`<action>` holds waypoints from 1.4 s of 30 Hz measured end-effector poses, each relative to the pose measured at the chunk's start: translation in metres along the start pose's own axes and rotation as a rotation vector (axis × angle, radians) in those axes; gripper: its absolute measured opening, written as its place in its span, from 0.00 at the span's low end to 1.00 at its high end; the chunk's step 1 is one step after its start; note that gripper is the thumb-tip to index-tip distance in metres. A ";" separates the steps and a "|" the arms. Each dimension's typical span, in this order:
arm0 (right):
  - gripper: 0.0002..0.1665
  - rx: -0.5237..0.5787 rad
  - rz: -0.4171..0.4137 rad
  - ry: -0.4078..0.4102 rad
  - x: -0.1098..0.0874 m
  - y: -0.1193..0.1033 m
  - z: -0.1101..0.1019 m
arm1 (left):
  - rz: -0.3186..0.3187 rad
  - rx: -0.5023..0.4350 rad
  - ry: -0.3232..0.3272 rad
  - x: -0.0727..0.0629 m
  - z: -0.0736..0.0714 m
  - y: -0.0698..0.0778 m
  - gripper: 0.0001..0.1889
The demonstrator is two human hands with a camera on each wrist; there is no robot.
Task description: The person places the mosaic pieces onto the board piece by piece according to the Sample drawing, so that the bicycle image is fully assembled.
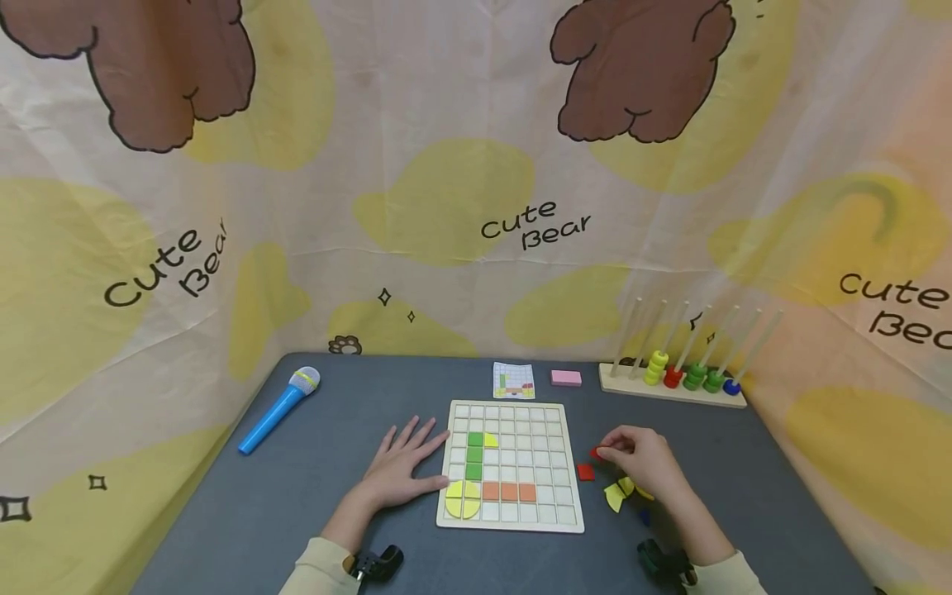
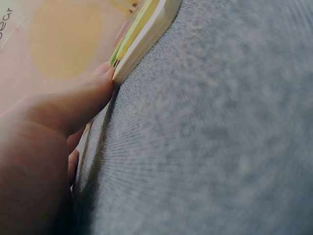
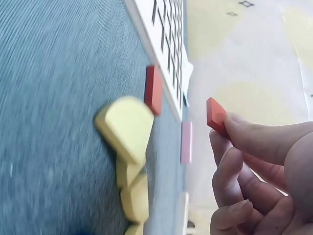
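Observation:
A white grid board [image 1: 554,463] lies mid-table, carrying green squares [image 1: 474,454], orange squares [image 1: 509,492], a yellow circle of quarter pieces [image 1: 463,499] and one yellow quarter piece [image 1: 491,440]. My left hand [image 1: 402,467] lies spread on the table, its thumb and fingertips at the board's left edge. Right of the board, my right hand [image 1: 647,456] pinches a small red tile [image 3: 215,117] between thumb and index finger, raised above the table in the right wrist view. Below it are another red tile [image 1: 585,472] and several yellow quarter pieces [image 1: 616,496].
Behind the board lie a printed pattern card [image 1: 514,380] and a pink block [image 1: 566,378]. A pegged counting rack [image 1: 673,395] with coloured beads stands at the back right. A blue toy microphone [image 1: 278,411] lies at left. A small dark blue piece [image 1: 644,517] is near my right wrist.

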State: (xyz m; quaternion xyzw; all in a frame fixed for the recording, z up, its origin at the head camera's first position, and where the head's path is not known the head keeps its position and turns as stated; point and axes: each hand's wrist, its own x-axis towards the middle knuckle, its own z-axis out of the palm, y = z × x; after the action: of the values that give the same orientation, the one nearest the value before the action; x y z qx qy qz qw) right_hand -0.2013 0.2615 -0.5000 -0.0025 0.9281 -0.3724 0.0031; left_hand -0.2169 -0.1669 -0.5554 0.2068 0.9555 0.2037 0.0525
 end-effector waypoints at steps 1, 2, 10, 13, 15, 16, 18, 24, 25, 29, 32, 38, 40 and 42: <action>0.04 0.004 -0.003 0.003 0.000 -0.002 0.002 | 0.002 -0.002 0.006 0.000 0.000 0.000 0.44; 0.04 0.008 -0.007 0.003 0.001 -0.004 0.004 | 0.003 -0.001 0.008 0.001 0.000 0.001 0.44; 0.03 0.035 -0.026 -0.027 0.003 -0.021 0.022 | 0.012 -0.010 0.023 0.002 0.000 0.001 0.44; 0.04 0.039 -0.029 -0.042 0.004 -0.027 0.028 | 0.018 -0.020 0.032 0.002 0.000 0.002 0.44; 0.04 0.048 -0.029 -0.047 0.004 -0.031 0.031 | 0.014 -0.012 0.027 0.002 -0.001 0.002 0.44; 0.04 0.057 -0.030 -0.052 0.004 -0.034 0.033 | 0.016 -0.007 0.028 0.002 -0.001 0.003 0.44; 0.05 0.073 -0.041 -0.070 0.004 -0.037 0.036 | 0.020 -0.004 0.032 0.002 -0.002 0.003 0.44; 0.05 0.072 -0.111 -0.111 0.004 -0.041 0.047 | 0.006 0.003 0.013 0.002 -0.001 0.002 0.44; 0.05 0.065 -0.119 -0.115 0.004 -0.040 0.049 | 0.002 0.010 0.009 0.002 -0.001 0.001 0.44; 0.06 0.051 -0.135 -0.134 0.005 -0.038 0.057 | 0.000 0.012 0.002 0.002 -0.001 0.000 0.44; 0.07 0.052 -0.149 -0.147 0.007 -0.036 0.062 | 0.001 0.004 0.009 0.002 0.000 -0.001 0.44; 0.07 0.018 -0.178 -0.178 0.008 -0.037 0.065 | 0.003 0.003 0.015 0.002 0.001 -0.001 0.44; 0.06 0.004 -0.175 -0.189 0.007 -0.039 0.066 | -0.003 0.003 0.011 0.002 0.001 0.000 0.44; 0.06 -0.009 -0.170 -0.196 0.007 -0.040 0.066 | -0.006 0.001 0.007 0.001 0.001 0.000 0.44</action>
State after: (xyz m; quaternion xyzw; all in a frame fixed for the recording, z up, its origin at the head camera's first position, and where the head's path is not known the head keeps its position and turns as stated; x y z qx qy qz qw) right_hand -0.2075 0.1870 -0.5196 -0.1176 0.9213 -0.3653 0.0619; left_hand -0.2179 -0.1660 -0.5561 0.2032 0.9564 0.2038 0.0498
